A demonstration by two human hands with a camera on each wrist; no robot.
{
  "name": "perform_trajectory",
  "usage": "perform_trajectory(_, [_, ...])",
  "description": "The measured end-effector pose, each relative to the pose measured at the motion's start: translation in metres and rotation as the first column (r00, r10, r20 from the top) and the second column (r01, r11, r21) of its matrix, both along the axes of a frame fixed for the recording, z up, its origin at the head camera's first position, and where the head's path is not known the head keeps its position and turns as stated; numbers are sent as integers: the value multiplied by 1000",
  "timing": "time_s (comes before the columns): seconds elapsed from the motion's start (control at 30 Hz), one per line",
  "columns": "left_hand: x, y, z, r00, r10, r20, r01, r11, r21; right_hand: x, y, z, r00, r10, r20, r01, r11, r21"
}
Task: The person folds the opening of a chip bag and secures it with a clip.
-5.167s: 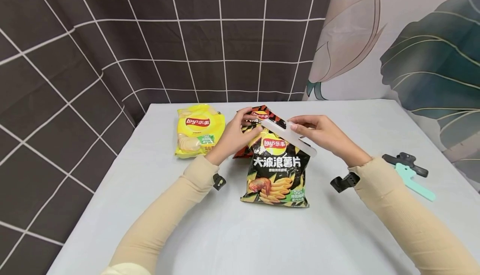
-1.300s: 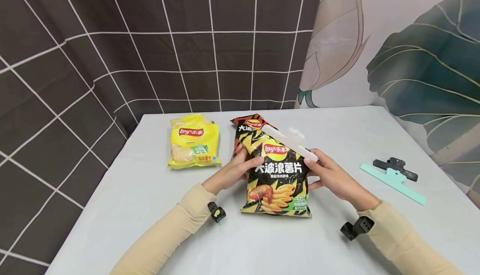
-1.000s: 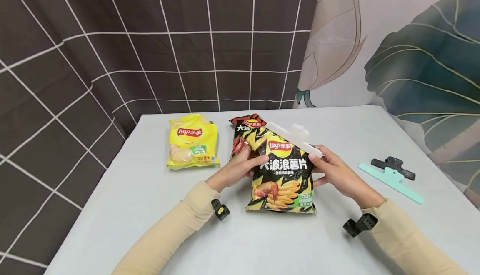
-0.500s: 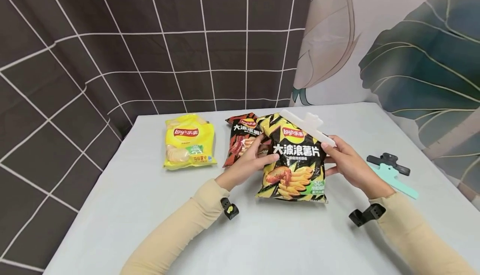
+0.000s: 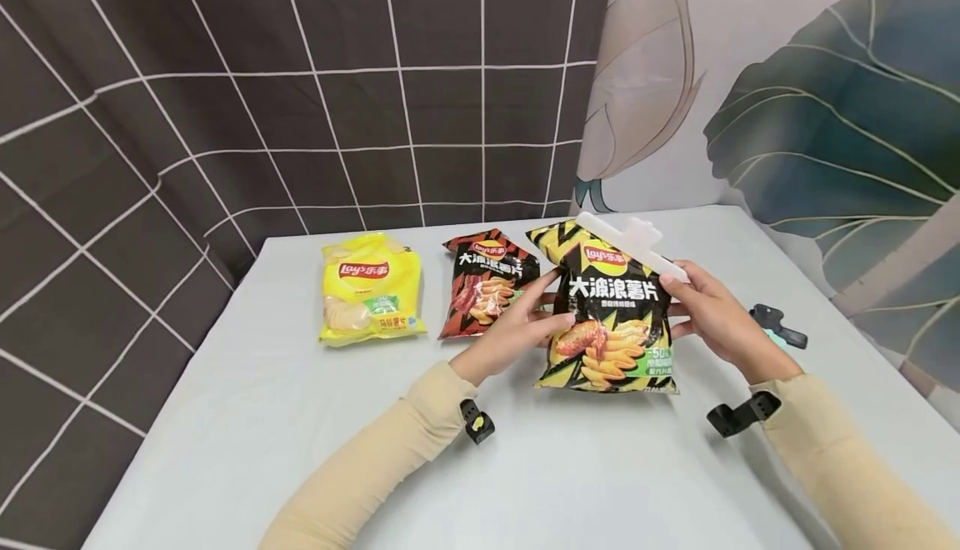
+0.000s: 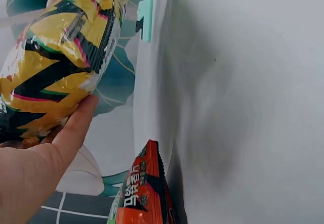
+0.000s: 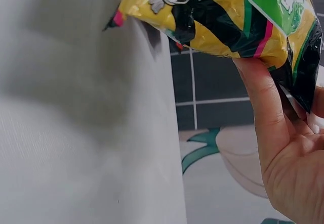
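A black and yellow bag of chips [image 5: 611, 317] is held up between my two hands, tilted a little. Across its upper right corner runs a long white bag clip [image 5: 637, 242]. My left hand [image 5: 513, 329] grips the bag's left side, thumb on the front and the other fingers partly hidden. At the right edge, my right hand [image 5: 712, 317] pinches the bag near the clip's lower end. In the left wrist view the bag's patterned side [image 6: 55, 77] lies against the left palm; in the right wrist view fingers [image 7: 260, 92] support it from below.
A red and black bag of chips [image 5: 487, 279] lies just left of the held bag. Farther left is a yellow bag of chips [image 5: 371, 292]. On the right, a black clip [image 5: 780, 329] and a mint clip [image 6: 146, 14] lie on the white table [image 5: 262, 417].
The right hand has gone from the clip's middle to its lower end, the left from the bag's top to its side. The bag has risen and moved right, uncovering the red bag.
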State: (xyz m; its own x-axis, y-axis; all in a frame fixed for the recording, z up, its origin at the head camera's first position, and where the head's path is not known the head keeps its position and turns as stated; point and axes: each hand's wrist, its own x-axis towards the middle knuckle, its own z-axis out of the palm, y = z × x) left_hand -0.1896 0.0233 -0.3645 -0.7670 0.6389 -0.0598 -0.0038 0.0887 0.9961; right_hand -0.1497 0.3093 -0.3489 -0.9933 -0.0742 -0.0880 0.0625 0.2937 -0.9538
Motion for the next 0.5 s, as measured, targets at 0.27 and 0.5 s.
perform_trajectory(0.27, [-1, 13, -1, 1000, 26, -15, -27, 999, -23, -7, 14, 0, 1000, -27, 0, 27, 999, 23])
perform_trajectory(0.5, [-2, 24, -3, 995, 40, -87, -46, 997, -69, -13, 23, 1, 997, -72, 17, 70, 994, 80])
